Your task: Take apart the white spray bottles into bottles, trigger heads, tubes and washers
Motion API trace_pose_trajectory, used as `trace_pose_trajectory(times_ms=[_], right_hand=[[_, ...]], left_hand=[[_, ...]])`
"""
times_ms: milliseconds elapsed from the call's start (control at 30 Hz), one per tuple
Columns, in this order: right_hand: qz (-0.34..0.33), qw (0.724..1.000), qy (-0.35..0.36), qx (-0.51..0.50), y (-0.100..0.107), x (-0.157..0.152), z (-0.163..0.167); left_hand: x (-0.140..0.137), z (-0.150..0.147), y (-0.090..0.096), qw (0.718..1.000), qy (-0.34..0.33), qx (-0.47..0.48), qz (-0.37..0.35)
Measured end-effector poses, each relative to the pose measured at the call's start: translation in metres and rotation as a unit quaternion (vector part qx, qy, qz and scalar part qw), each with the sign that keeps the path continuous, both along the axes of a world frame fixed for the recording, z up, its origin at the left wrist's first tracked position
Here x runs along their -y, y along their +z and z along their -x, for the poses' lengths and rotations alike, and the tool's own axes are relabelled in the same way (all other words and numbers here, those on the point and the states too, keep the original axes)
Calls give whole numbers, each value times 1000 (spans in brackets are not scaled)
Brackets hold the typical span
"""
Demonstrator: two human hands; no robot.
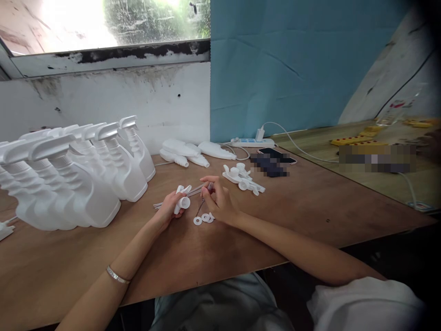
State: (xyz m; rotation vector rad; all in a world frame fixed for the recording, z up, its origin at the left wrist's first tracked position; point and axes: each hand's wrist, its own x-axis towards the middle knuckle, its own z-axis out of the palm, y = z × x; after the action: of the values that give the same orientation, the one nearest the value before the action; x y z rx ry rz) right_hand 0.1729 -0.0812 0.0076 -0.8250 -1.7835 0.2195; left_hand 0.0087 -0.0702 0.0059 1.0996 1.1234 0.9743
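My left hand (167, 209) is closed around a white plastic spray trigger head (185, 202), its round collar facing me. Just to the right, my right hand (220, 202) is raised with thumb and fingers bent together in a pinch; what sits between the fingertips is too small to make out. Thin clear tubes (195, 190) run behind both hands on the table. Below the right fingers lie several white ring washers (197, 221), and a thin dark strip (200, 208) slants down toward them. Further back right is a pile of white trigger parts (243, 177).
Rows of white spray bottles (93, 197) with trigger tops stand at left on the brown table (165, 271). White empty-looking bottle-shaped pieces (179, 149) lie by the wall. A power strip (253, 142) and a phone (277, 155) are at the back right.
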Motion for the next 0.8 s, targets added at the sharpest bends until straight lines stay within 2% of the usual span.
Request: trace_pose_trajectory(times_ms=[200,433,533,633,800], right_hand=[[-24,999,17,41,-4,-2,1],[-100,989,16,106,-7,2,3],[-94,989,29,115,-8,3,4],[-56,996,45,59,-6,0,2],[-19,990,64,-128,0,-9,-4]], left_hand=[[-1,1,-1,1000,-3,-1,-1],[0,0,0,1000,-5,8,-5],[1,0,0,1000,-9,12,-6],[0,1,0,1000,-10,14,-3],[-1,1,-2,999,-17,32,17]])
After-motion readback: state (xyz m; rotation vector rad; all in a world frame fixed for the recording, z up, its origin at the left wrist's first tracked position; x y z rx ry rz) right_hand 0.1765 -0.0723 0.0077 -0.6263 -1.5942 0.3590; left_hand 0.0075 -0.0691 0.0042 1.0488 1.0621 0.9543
